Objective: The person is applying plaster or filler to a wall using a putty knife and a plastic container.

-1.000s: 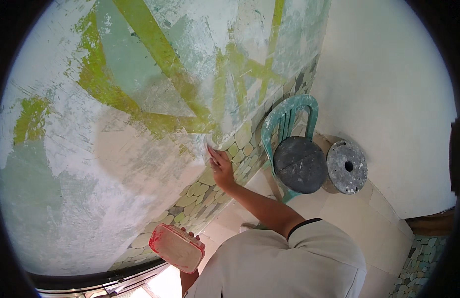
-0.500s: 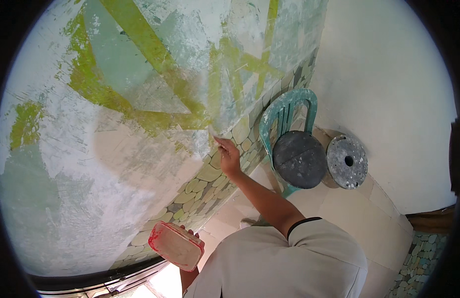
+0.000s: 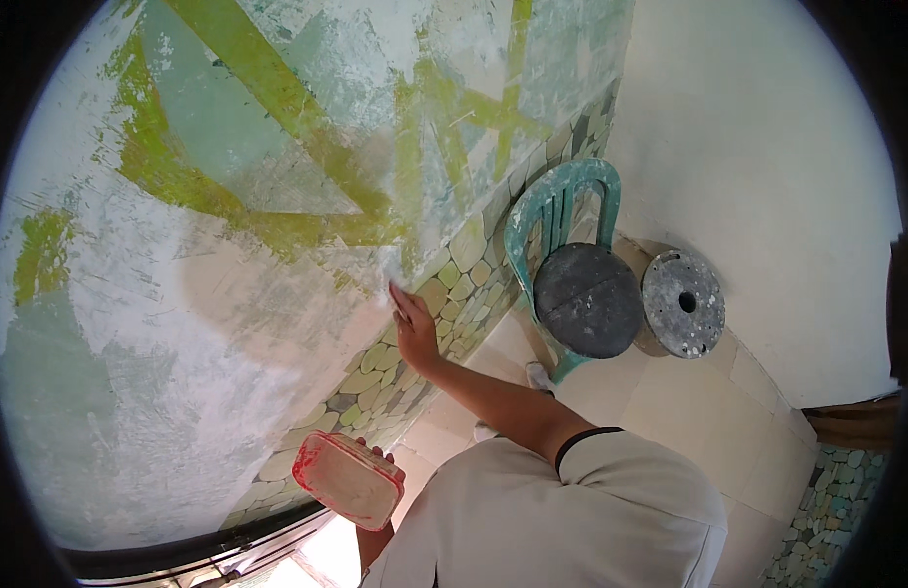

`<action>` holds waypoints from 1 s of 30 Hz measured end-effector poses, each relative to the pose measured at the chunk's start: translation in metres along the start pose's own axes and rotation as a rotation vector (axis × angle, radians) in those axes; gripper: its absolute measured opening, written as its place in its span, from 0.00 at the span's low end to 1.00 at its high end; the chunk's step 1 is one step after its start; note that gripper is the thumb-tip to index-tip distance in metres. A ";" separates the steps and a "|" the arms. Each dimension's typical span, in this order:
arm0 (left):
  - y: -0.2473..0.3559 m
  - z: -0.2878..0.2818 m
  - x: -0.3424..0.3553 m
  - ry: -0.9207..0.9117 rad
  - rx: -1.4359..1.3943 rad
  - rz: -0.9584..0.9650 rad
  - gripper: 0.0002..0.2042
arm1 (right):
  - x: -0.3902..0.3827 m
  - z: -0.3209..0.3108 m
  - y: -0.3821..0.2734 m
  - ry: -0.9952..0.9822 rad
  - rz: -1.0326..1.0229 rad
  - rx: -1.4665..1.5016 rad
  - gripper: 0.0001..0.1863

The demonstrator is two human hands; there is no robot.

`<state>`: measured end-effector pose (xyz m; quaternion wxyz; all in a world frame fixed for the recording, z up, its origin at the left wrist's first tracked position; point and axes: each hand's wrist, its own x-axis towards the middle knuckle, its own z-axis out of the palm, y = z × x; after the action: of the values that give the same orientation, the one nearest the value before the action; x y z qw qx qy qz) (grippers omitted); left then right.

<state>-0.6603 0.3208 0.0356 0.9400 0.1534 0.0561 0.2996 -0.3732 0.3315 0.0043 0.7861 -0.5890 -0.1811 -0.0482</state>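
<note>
My left hand (image 3: 383, 455) grips the long side of a rectangular plastic tub (image 3: 348, 480), its red rim smeared with pale paste. The tub is tilted, so its paste-coated inside shows. Farther ahead, my right hand (image 3: 416, 331) is closed on a small putty knife (image 3: 393, 285); only a little of its pale blade shows, and the fingers hide its handle. The blade is at the painted wall (image 3: 278, 304), just above the pebble border. Patchy white paste covers the wall's green and yellow-green painted bands.
A green plastic chair (image 3: 567, 174) stands by the wall, with a dark round paint-spotted object (image 3: 587, 300) over its seat. Right of it is a grey speckled disc (image 3: 683, 304) with a centre hole. A pebble-stone border (image 3: 464, 257) runs along the wall's foot above the tiled floor (image 3: 669, 412).
My right hand has moved down and left along the wall with the putty knife. The tub in my left hand stays nearly still. The view has shifted slightly.
</note>
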 end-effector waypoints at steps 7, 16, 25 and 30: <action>0.001 0.007 -0.006 -0.110 0.008 -0.014 0.39 | 0.054 -0.048 0.042 0.163 -0.070 -0.024 0.22; -0.008 0.006 -0.011 -0.073 -0.127 -0.096 0.40 | 0.048 -0.038 0.038 -0.009 0.042 0.091 0.20; -0.012 0.029 -0.015 -0.018 0.012 -0.010 0.38 | 0.114 -0.090 0.078 0.241 0.126 0.043 0.20; -0.011 0.022 -0.029 0.078 -0.042 -0.042 0.37 | 0.086 -0.045 0.072 0.187 0.030 -0.212 0.22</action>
<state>-0.6741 0.2898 0.0530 0.9462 0.1209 0.0895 0.2865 -0.2624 0.3226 -0.0422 0.7335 -0.6643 -0.0924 -0.1099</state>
